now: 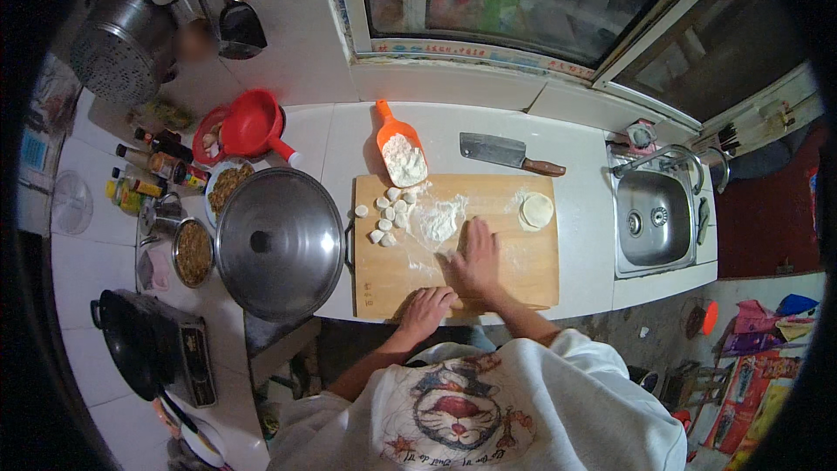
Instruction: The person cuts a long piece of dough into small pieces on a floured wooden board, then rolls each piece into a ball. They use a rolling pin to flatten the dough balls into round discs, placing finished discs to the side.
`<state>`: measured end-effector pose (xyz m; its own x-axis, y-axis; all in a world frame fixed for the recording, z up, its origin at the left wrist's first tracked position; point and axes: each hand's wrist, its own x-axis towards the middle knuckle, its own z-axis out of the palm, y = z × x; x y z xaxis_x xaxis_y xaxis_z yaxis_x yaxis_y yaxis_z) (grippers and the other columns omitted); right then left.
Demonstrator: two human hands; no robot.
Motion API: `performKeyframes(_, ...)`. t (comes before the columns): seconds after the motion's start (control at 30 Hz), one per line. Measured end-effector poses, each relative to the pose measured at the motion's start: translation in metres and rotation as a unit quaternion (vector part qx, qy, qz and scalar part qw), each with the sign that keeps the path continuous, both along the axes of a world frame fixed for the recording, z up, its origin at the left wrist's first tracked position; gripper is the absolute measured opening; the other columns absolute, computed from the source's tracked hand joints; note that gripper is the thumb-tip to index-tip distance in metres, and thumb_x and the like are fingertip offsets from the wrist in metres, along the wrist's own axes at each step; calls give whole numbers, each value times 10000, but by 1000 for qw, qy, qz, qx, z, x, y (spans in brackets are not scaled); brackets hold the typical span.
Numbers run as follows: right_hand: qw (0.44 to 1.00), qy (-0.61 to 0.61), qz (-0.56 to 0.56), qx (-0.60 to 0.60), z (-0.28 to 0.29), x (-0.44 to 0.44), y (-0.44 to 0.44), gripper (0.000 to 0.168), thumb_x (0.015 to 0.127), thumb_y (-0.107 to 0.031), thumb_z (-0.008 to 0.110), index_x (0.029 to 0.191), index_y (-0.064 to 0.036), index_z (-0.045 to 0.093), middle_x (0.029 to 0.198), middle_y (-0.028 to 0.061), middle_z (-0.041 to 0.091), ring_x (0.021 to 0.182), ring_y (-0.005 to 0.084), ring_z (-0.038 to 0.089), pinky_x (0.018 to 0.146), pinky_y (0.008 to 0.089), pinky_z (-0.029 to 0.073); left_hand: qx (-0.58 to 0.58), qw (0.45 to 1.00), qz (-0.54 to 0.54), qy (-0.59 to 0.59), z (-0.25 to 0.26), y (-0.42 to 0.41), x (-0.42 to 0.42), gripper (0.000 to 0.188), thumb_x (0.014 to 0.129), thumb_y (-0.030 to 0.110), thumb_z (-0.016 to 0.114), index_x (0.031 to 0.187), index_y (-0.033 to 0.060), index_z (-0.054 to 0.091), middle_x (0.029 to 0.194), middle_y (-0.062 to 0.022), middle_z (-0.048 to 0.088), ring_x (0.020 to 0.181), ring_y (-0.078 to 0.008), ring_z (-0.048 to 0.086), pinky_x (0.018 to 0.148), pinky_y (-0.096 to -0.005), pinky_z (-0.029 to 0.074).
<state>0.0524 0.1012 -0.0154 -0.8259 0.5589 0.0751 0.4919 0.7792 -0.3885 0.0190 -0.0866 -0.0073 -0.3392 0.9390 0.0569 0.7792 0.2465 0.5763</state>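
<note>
A wooden board (392, 275) lies on the white counter. At its near edge my left hand (428, 307) rests over one end of a slim wooden rolling pin (523, 306); how firmly it is held is hard to see. My right hand (478, 255), slightly blurred, reaches palm down over the board beside a patch of loose flour (441, 219), its fingers extended. Several small dough pieces (386, 214) are grouped at the board's left. Round flat dough wrappers (537, 210) lie stacked at the right. An orange scoop of flour (403, 157) touches the far edge.
A cleaver (494, 149) lies beyond the board. A large domed metal lid (281, 242) stands at the left, near a bowl of filling (194, 253), a plate of food (229, 186) and a red strainer (252, 121). The steel sink (656, 219) is at the right.
</note>
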Motion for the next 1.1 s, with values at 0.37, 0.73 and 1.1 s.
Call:
performKeyframes(0.37,997,-36,9,-71,-10,-8,4,743,904,-479,490,1460,-29,288,1527,175,248,1423,291,217,1149,517,126,-3,999,24,31,3,11,2,290,840,170,549,1120,106,588,1148,-43,573,1045,-228,551,890,-374,439)
performKeyframes(0.73,987,-2,159,-22,23,96,65,690,852,-383,599,1415,-61,363,1457,137,385,1348,321,352,1112,506,232,-103,982,146,68,31,29,-19,686,803,306,664,1362,-6,414,1497,-207,290,1394,-335,269,1136,-434,231)
performKeyframes(1.1,964,16,257,-71,27,100,87,721,848,-361,610,1406,3,334,1461,183,364,1355,357,334,1126,480,235,-116,966,224,58,23,14,4,954,786,412,680,1436,-100,205,1515,-275,190,1419,-393,182,1161,-470,143)
